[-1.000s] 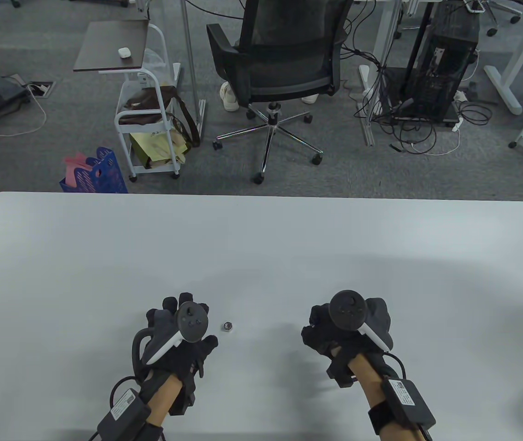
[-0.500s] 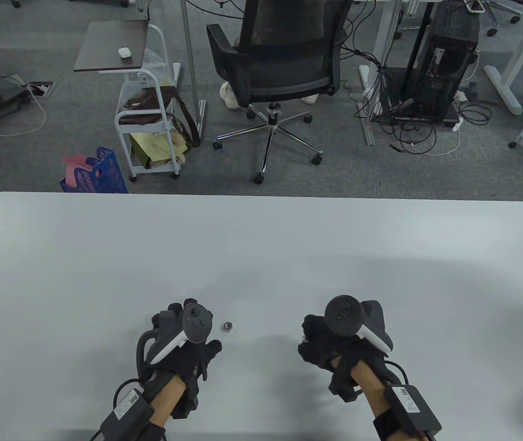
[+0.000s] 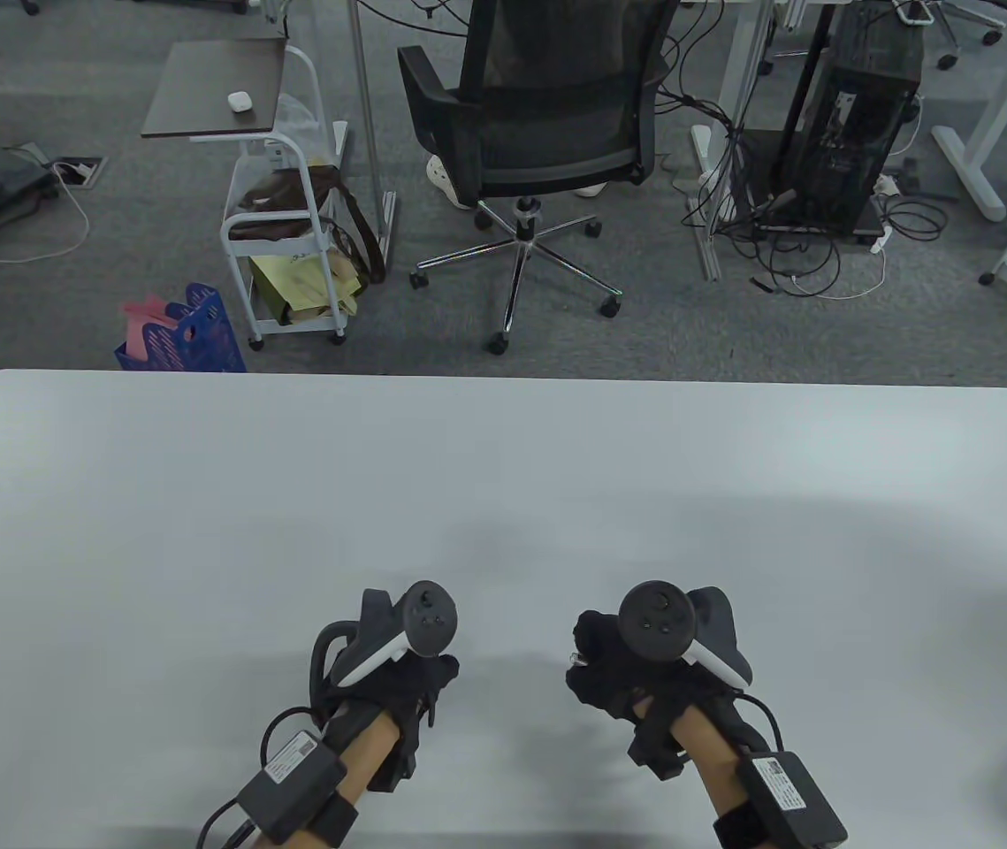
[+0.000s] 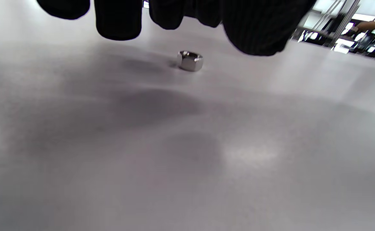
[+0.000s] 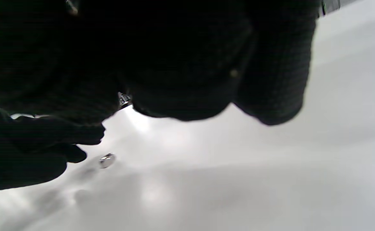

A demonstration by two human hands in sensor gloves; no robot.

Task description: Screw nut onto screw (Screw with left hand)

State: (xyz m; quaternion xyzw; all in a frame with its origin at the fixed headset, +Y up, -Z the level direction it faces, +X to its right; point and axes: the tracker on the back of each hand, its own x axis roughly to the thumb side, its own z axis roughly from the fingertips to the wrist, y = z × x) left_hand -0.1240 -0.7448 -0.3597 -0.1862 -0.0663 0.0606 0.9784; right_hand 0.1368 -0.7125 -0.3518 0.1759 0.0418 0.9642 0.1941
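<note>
A small silver hex nut (image 4: 190, 60) lies flat on the white table (image 3: 503, 478). It also shows in the right wrist view (image 5: 106, 160). In the table view my left hand (image 3: 410, 668) and its tracker cover it. The left fingers (image 4: 120, 19) hang just above and around the nut without touching it. My right hand (image 3: 622, 659) is curled and grips the screw. Only a bit of the screw's metal shows at the fingers (image 3: 575, 657), also in the right wrist view (image 5: 123, 99). The right hand is a short way right of the left hand.
The table's far edge (image 3: 503, 378) runs across the middle of the view. Beyond it on the floor are an office chair (image 3: 538, 133), a white cart (image 3: 282, 221) and a blue crate (image 3: 189, 340).
My left hand has moved right and now sits over the nut, hiding it in the table view. My right hand has shifted slightly left and nearer.
</note>
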